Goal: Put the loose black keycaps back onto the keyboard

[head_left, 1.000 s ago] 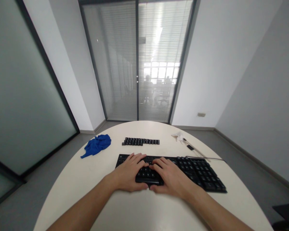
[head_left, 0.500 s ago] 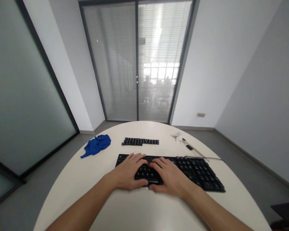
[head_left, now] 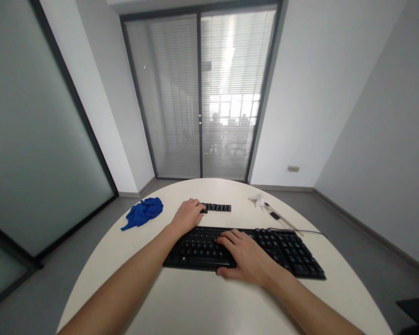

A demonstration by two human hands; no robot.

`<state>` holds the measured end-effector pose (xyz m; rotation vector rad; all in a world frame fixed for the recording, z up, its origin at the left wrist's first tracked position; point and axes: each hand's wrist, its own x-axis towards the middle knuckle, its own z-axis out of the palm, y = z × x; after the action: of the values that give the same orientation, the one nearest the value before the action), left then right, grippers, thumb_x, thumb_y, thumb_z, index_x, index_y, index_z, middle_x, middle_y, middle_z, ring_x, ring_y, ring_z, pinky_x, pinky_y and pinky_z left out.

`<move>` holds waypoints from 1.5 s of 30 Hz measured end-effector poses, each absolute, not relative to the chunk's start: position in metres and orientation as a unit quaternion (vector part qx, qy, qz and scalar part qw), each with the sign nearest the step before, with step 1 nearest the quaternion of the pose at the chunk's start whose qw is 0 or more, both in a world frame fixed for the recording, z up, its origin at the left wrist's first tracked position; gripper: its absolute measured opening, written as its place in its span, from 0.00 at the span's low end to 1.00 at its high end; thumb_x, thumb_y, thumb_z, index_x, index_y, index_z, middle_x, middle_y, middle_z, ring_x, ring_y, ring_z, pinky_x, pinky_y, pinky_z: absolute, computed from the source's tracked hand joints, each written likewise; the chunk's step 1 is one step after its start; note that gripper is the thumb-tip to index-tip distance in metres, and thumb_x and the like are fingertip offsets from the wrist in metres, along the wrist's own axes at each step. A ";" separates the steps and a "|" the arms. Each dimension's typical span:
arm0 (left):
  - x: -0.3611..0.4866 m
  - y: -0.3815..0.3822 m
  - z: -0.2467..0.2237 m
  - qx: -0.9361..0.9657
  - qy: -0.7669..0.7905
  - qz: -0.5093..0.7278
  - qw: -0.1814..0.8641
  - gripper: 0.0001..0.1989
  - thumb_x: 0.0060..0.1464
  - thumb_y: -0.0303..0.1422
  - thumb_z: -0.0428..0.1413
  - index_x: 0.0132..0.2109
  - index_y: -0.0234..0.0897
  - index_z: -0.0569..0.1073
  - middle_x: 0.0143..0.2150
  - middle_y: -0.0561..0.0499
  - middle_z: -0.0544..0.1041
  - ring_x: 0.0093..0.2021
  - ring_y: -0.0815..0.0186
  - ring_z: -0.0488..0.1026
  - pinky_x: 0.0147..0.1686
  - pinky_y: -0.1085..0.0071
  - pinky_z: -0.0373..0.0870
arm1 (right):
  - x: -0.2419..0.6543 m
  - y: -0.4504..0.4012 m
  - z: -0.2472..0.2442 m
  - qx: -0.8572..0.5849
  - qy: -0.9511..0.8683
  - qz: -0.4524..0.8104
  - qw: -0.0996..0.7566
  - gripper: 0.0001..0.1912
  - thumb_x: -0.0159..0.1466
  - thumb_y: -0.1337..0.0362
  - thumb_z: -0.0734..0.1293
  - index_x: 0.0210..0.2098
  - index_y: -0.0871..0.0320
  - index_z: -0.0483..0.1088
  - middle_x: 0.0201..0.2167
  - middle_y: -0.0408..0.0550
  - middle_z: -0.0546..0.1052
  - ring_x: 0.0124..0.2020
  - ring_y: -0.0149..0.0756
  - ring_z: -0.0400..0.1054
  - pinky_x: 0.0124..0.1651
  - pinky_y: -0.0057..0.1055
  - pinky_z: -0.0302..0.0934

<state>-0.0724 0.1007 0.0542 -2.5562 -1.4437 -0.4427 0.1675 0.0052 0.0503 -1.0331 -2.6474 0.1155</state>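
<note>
- Keycaps [head_left: 219, 207] are lying beyond keyboard [head_left: 207, 252]; left hand [head_left: 188, 216] is covering some, apparently selecting one, can't tell grip.
- Right hand [head_left: 246, 256] is resting on keyboard, unclenched.
- Next move: probably needing fingertip pinch.

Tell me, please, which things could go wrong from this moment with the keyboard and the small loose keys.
The left hand is at the left end of the row of loose keys; a stray finger could scatter them.

The left forearm reaches across the left end of the keyboard, so it might bump it.

The right hand rests on the keyboard; uneven pressure could perhaps shift it.
</note>
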 end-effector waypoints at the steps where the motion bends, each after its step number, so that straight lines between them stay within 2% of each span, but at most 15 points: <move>1: -0.072 0.106 0.052 -0.856 -0.487 -0.144 0.093 0.11 0.61 0.29 0.58 0.50 0.38 0.76 0.47 0.43 0.76 0.50 0.53 0.70 0.51 0.58 0.67 | 0.168 0.006 0.050 -0.359 -0.920 0.041 0.150 0.34 0.55 0.48 0.75 0.56 0.60 0.69 0.51 0.55 0.74 0.52 0.52 0.65 0.57 0.48 0.61; 13: -0.058 0.130 0.036 -0.870 -0.465 -0.120 0.116 0.06 0.59 0.28 0.60 0.45 0.38 0.77 0.49 0.44 0.75 0.53 0.55 0.66 0.53 0.59 0.63 | 0.167 0.005 0.051 -0.363 -0.919 0.041 0.149 0.34 0.55 0.47 0.75 0.56 0.58 0.69 0.52 0.55 0.74 0.52 0.52 0.65 0.56 0.48 0.60; 18: -0.055 0.129 0.039 -0.879 -0.449 -0.125 0.100 0.05 0.61 0.25 0.58 0.41 0.37 0.77 0.44 0.45 0.78 0.52 0.55 0.67 0.51 0.60 0.63 | 0.168 0.005 0.051 -0.362 -0.920 0.041 0.146 0.34 0.56 0.46 0.74 0.56 0.58 0.69 0.52 0.55 0.74 0.52 0.51 0.65 0.56 0.48 0.60; 25: -0.052 0.087 0.055 -0.866 -0.457 -0.190 0.069 0.07 0.61 0.29 0.59 0.47 0.40 0.76 0.48 0.49 0.79 0.53 0.56 0.67 0.52 0.60 0.66 | 0.167 0.005 0.053 -0.358 -0.921 0.041 0.147 0.33 0.56 0.48 0.75 0.55 0.59 0.70 0.51 0.55 0.74 0.51 0.51 0.65 0.55 0.48 0.61; 30: -0.057 0.052 0.047 -0.824 -0.468 -0.310 -0.074 0.07 0.60 0.27 0.59 0.45 0.40 0.77 0.45 0.50 0.80 0.50 0.58 0.71 0.53 0.62 0.68 | 0.167 0.005 0.052 -0.356 -0.921 0.042 0.153 0.33 0.55 0.49 0.75 0.55 0.58 0.69 0.50 0.55 0.74 0.51 0.51 0.66 0.55 0.48 0.61; 34: -0.064 0.039 0.031 -0.800 -0.467 -0.337 -0.170 0.06 0.59 0.29 0.60 0.44 0.41 0.78 0.45 0.51 0.81 0.48 0.59 0.74 0.53 0.62 0.68 | 0.167 0.005 0.053 -0.357 -0.921 0.049 0.150 0.33 0.55 0.49 0.76 0.55 0.59 0.69 0.51 0.55 0.74 0.51 0.52 0.65 0.56 0.48 0.61; 45: -0.069 0.034 0.028 -0.787 -0.475 -0.331 -0.214 0.07 0.58 0.31 0.60 0.44 0.43 0.80 0.44 0.52 0.83 0.47 0.58 0.76 0.53 0.60 0.69 | 0.169 0.007 0.049 -0.348 -0.924 0.048 0.155 0.35 0.56 0.47 0.75 0.56 0.58 0.68 0.51 0.55 0.73 0.51 0.51 0.66 0.56 0.49 0.61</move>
<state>-0.0692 0.0343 0.0278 -2.8784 -1.7373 -1.2106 0.1688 0.0072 0.0493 -0.9961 -2.6468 0.1377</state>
